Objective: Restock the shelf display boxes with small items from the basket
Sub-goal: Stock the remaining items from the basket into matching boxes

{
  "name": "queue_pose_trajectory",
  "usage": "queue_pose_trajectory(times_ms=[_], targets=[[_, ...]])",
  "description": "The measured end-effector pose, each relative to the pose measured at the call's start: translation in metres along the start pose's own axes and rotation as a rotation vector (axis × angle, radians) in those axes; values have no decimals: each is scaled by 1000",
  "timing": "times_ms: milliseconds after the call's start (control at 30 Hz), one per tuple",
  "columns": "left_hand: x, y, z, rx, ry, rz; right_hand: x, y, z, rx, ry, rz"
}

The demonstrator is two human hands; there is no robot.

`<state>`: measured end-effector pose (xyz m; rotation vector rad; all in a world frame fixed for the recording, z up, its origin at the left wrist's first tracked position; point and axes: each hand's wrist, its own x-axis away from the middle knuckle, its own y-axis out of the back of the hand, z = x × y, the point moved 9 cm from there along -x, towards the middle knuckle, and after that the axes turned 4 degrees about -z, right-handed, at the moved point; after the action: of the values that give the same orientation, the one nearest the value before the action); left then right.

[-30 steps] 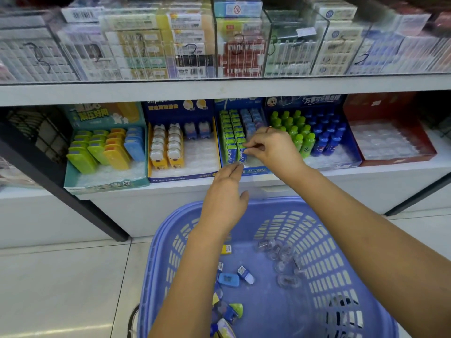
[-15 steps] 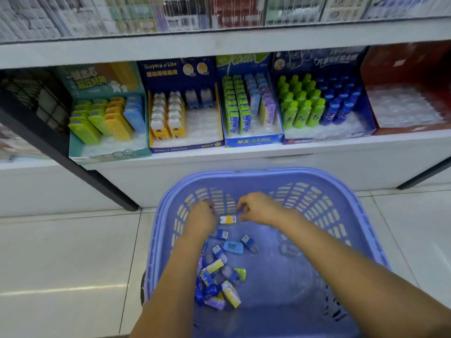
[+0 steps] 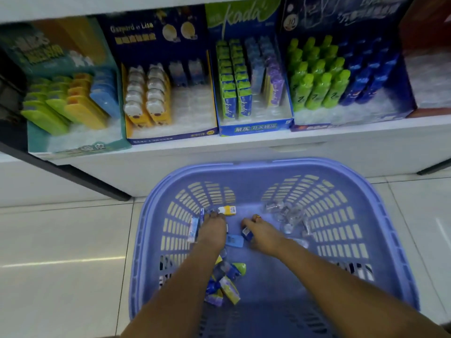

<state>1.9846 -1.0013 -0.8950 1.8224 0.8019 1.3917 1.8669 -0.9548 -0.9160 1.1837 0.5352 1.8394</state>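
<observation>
A purple-blue plastic basket (image 3: pixel 268 165) stands on the floor below the shelf. Both my hands are down inside it. My left hand (image 3: pixel 213 229) has its fingertips on the basket floor beside a yellow-and-white item (image 3: pixel 228 210) and a white-and-blue item (image 3: pixel 194 228); its grip is hidden. My right hand (image 3: pixel 262 234) pinches a dark blue item (image 3: pixel 247 233) at thumb and forefinger. A light blue item (image 3: pixel 235 241) lies between my hands. More small packs are piled (image 3: pixel 225 282) under my left forearm. The blue "kada" display box (image 3: pixel 253 129) on the shelf holds green, blue and purple packs.
Clear plastic shells (image 3: pixel 285 215) lie in the basket's far right. On the shelf sit a teal box (image 3: pixel 80 150), a navy box with yellow bear items (image 3: pixel 170 138), a box of green and blue bottles (image 3: pixel 353 119) and a red box (image 3: pixel 429 112). White floor tiles (image 3: pixel 61 240) surround the basket.
Both hands left the kada box on the shelf and dropped into the basket. My view tilted down. My right hand has moved onto the dark blue item.
</observation>
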Motion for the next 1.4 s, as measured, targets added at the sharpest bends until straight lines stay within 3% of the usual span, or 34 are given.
queue_pose_trajectory(times_ms=[167, 300, 433, 533, 600, 700, 800, 967, 1133, 1300, 1400], targets=[[-3, -4, -3, -158, -20, -13, -6, 15, -4, -274, -154, 65], [2, 2, -10, -33, 3, 74, 3, 39, 4, -577, -256, 162], [9, 39, -24, 241, -9, 161, 24, 93, 26, -878, -182, 192], [24, 86, -33, 598, -17, 198, 49, 142, 54, -978, -30, 202], [41, 120, -38, 857, -43, 213, 65, 181, 75, -1044, 83, 119], [69, 173, -44, 1226, -170, 229, 84, 248, 113, -1073, 294, -175], [86, 217, -37, 1463, -269, 178, 88, 308, 147, -942, 407, -498], [90, 250, -8, 1616, -261, -32, 57, 367, 188, -506, 340, -892], [85, 257, 28, 1706, -125, -310, 3, 367, 230, 0, 284, -834], [82, 260, 50, 1673, -120, -476, -16, 363, 244, 213, 224, -757], [79, 261, 52, 1625, -140, -490, -24, 361, 249, 289, 192, -659]])
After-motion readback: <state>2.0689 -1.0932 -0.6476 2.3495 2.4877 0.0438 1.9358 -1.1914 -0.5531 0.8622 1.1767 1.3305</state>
